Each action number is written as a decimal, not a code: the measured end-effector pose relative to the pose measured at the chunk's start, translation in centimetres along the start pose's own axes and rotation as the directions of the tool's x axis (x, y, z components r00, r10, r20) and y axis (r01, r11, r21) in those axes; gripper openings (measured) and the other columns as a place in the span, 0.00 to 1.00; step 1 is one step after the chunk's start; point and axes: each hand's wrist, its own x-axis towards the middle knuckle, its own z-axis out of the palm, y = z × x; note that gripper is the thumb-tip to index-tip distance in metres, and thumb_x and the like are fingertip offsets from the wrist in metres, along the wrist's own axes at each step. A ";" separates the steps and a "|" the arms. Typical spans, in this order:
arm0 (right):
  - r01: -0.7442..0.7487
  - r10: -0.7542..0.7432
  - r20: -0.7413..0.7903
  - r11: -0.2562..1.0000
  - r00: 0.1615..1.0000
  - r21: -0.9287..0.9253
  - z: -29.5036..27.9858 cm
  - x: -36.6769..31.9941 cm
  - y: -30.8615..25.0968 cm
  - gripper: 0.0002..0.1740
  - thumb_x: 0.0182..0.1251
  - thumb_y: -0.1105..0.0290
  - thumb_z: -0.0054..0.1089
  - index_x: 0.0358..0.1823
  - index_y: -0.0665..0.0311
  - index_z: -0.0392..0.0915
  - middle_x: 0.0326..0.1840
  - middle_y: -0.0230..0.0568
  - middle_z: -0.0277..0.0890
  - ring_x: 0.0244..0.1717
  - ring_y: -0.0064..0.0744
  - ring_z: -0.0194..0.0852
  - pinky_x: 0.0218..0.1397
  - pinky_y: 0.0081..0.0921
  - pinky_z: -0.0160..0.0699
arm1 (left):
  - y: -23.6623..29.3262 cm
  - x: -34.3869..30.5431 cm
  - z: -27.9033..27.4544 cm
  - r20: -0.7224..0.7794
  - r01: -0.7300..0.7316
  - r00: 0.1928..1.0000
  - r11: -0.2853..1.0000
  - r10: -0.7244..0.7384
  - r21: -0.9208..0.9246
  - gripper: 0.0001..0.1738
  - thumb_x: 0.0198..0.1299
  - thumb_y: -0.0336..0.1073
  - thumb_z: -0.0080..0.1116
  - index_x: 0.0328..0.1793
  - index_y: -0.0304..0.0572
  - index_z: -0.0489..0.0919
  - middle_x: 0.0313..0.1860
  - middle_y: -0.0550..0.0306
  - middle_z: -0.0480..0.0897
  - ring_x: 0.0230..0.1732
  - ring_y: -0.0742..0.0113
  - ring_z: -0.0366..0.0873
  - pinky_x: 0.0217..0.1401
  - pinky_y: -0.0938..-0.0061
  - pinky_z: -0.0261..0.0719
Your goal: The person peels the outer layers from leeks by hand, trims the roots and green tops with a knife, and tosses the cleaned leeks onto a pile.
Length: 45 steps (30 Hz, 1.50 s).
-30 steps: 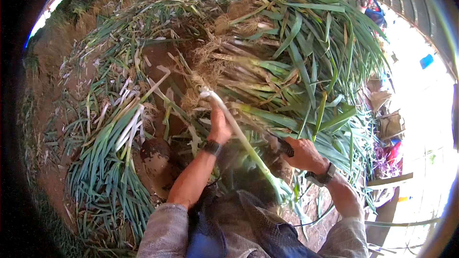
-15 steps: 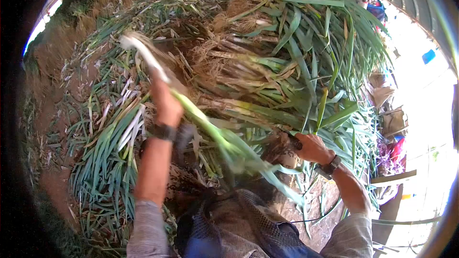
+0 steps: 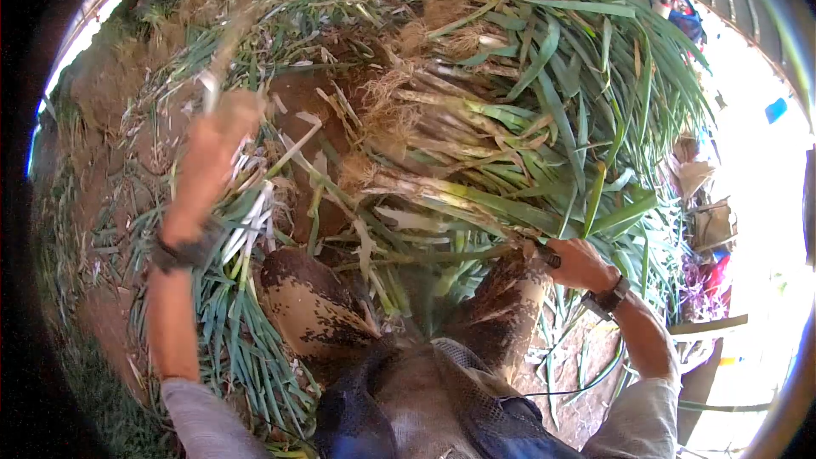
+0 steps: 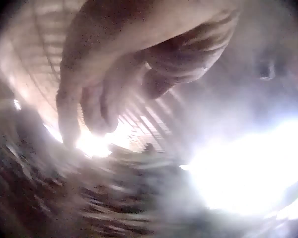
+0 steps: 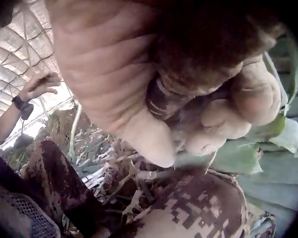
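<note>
At ten o'clock, left hand (image 3: 208, 151): out at arm's length and blurred in the head view; the right-wrist view catches its fingers stretched and parted.
Beside it: a pale streak (image 3: 209, 90), right by the fingers, too smeared to name, touching or apart I can't tell.
Between three and four o'clock, right hand (image 3: 585, 265): curled firmly round a dark-handled tool (image 3: 549, 257), its far end hard to make out.
Rooted leeks (image 3: 450, 191): a big heap at two o'clock, fibrous roots towards nine, green leaves fanning out towards three; the nearest stalks lie at the right hand's ten o'clock.
White-shanked leeks (image 3: 240, 314): bundled at eight o'clock, pale ends up, green leaves spilling down beside the left forearm.
Patterned trousers (image 3: 302, 310): knees raised either side of six o'clock.
Far edge: another person (image 3: 671, 4) at two o'clock, beyond the heap.
</note>
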 end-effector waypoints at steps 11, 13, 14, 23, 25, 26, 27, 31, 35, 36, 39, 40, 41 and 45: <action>0.016 -0.016 0.002 1.000 1.000 -0.009 0.3 3.7 -2.8 0.24 0.58 0.59 0.64 0.54 0.63 0.77 0.35 0.56 0.82 0.39 0.58 0.82 0.47 0.49 0.80 | 26.9 -11.9 13.7 -0.100 0.148 0.787 -0.343 0.609 -0.928 0.08 0.64 0.29 0.57 0.32 0.39 0.71 0.24 0.56 0.73 0.26 0.62 0.73 0.32 0.69 0.73; 0.037 -0.037 -0.004 0.994 0.999 -0.102 0.7 3.7 -1.8 0.26 0.57 0.59 0.64 0.56 0.62 0.77 0.37 0.57 0.82 0.43 0.58 0.81 0.50 0.48 0.79 | 26.2 -12.0 13.5 0.010 0.233 0.774 -0.269 0.633 -0.935 0.08 0.64 0.29 0.57 0.32 0.39 0.71 0.25 0.55 0.74 0.27 0.62 0.73 0.32 0.68 0.73; 0.023 -0.024 -0.006 0.994 1.000 -0.109 1.3 3.7 -1.0 0.26 0.57 0.59 0.64 0.56 0.62 0.77 0.37 0.57 0.82 0.43 0.58 0.81 0.50 0.48 0.79 | 25.8 -12.1 13.5 0.126 0.308 0.757 -0.180 0.642 -0.934 0.08 0.64 0.30 0.58 0.33 0.39 0.72 0.25 0.54 0.74 0.27 0.62 0.74 0.31 0.68 0.72; 0.000 0.006 0.057 0.994 0.998 -0.110 1.7 4.4 -1.8 0.29 0.56 0.58 0.66 0.58 0.61 0.75 0.42 0.56 0.82 0.46 0.59 0.80 0.52 0.50 0.77 | 23.1 -11.6 13.2 0.044 0.226 0.784 -0.219 0.619 -0.949 0.22 0.63 0.42 0.65 0.55 0.34 0.74 0.39 0.47 0.80 0.39 0.52 0.81 0.40 0.65 0.79; -0.063 0.074 0.126 0.994 0.989 -0.089 1.0 4.3 -2.7 0.29 0.56 0.57 0.67 0.58 0.61 0.75 0.42 0.56 0.82 0.48 0.58 0.80 0.54 0.50 0.76 | 19.8 -11.9 14.0 0.047 0.233 0.753 -0.199 0.657 -0.952 0.25 0.62 0.45 0.67 0.56 0.35 0.74 0.41 0.46 0.81 0.40 0.51 0.81 0.41 0.65 0.80; -0.080 0.091 0.123 0.993 0.988 -0.092 0.4 3.6 -2.5 0.29 0.56 0.57 0.67 0.58 0.61 0.75 0.42 0.56 0.82 0.48 0.58 0.80 0.54 0.50 0.76 | 15.6 -12.6 15.4 0.121 0.265 0.675 -0.087 0.728 -0.960 0.18 0.67 0.39 0.59 0.57 0.34 0.75 0.44 0.48 0.82 0.42 0.56 0.82 0.45 0.66 0.81; -0.042 0.050 0.101 0.996 0.994 -0.082 0.2 3.3 -2.6 0.26 0.57 0.56 0.64 0.54 0.63 0.76 0.41 0.56 0.82 0.46 0.59 0.81 0.54 0.50 0.78 | 13.2 -12.8 16.0 0.210 0.285 0.589 0.043 0.780 -0.958 0.13 0.73 0.32 0.51 0.57 0.33 0.77 0.46 0.50 0.83 0.45 0.60 0.83 0.50 0.67 0.82; -0.060 0.061 0.182 0.998 0.981 -0.008 1.9 3.5 -1.2 0.24 0.58 0.57 0.62 0.52 0.62 0.76 0.49 0.58 0.79 0.53 0.57 0.78 0.56 0.52 0.76 | 11.7 -7.3 18.5 0.525 0.213 0.773 0.635 0.355 -0.743 0.10 0.71 0.34 0.51 0.49 0.39 0.80 0.40 0.54 0.85 0.39 0.68 0.83 0.45 0.71 0.84; 0.098 -0.102 -0.048 0.992 0.994 -0.085 4.0 3.1 0.6 0.19 0.57 0.59 0.64 0.44 0.64 0.77 0.28 0.54 0.80 0.33 0.56 0.81 0.41 0.47 0.78 | 6.4 -6.4 22.9 0.544 0.361 0.826 0.600 0.151 -0.714 0.09 0.70 0.31 0.50 0.48 0.34 0.79 0.39 0.51 0.86 0.36 0.70 0.85 0.36 0.73 0.88; 0.102 -0.106 -0.045 0.992 0.993 -0.077 3.8 3.1 0.1 0.19 0.57 0.59 0.64 0.44 0.64 0.77 0.28 0.54 0.80 0.33 0.56 0.81 0.41 0.47 0.78 | 5.7 -6.4 23.2 0.560 0.398 0.823 0.606 0.096 -0.689 0.09 0.70 0.32 0.51 0.48 0.34 0.79 0.39 0.51 0.86 0.36 0.70 0.85 0.36 0.73 0.88; 0.026 -0.025 0.045 1.000 0.999 -0.010 2.4 2.9 -0.6 0.19 0.57 0.60 0.64 0.45 0.65 0.77 0.27 0.53 0.80 0.33 0.55 0.81 0.42 0.47 0.78 | 1.5 -7.0 27.8 0.641 0.614 0.760 0.444 -0.108 -0.653 0.10 0.69 0.34 0.55 0.50 0.35 0.79 0.41 0.52 0.86 0.38 0.68 0.85 0.39 0.69 0.89; 0.029 -0.028 0.042 0.999 0.999 -0.018 2.4 3.1 -0.5 0.19 0.57 0.60 0.64 0.45 0.65 0.77 0.27 0.53 0.80 0.33 0.55 0.81 0.42 0.47 0.78 | 0.4 -7.3 29.1 0.635 0.608 0.765 0.441 -0.107 -0.660 0.10 0.69 0.34 0.55 0.50 0.35 0.79 0.41 0.52 0.86 0.38 0.68 0.85 0.39 0.69 0.89; 0.026 -0.026 -0.006 0.999 1.000 -0.027 2.3 3.3 -0.4 0.20 0.57 0.60 0.64 0.46 0.65 0.76 0.28 0.53 0.80 0.34 0.55 0.81 0.43 0.47 0.78 | -0.8 -7.8 30.5 0.641 0.674 0.738 0.248 -0.210 -0.696 0.12 0.69 0.36 0.56 0.51 0.35 0.78 0.43 0.51 0.86 0.40 0.66 0.85 0.42 0.67 0.89; 0.030 -0.009 0.129 0.986 0.992 -0.162 1.4 4.5 -1.3 0.22 0.57 0.60 0.65 0.49 0.65 0.76 0.32 0.55 0.82 0.38 0.58 0.82 0.48 0.49 0.78 | -7.3 -7.8 37.6 0.610 0.683 0.660 0.012 -0.439 -0.730 0.18 0.71 0.42 0.57 0.57 0.36 0.75 0.52 0.48 0.81 0.48 0.58 0.82 0.54 0.60 0.86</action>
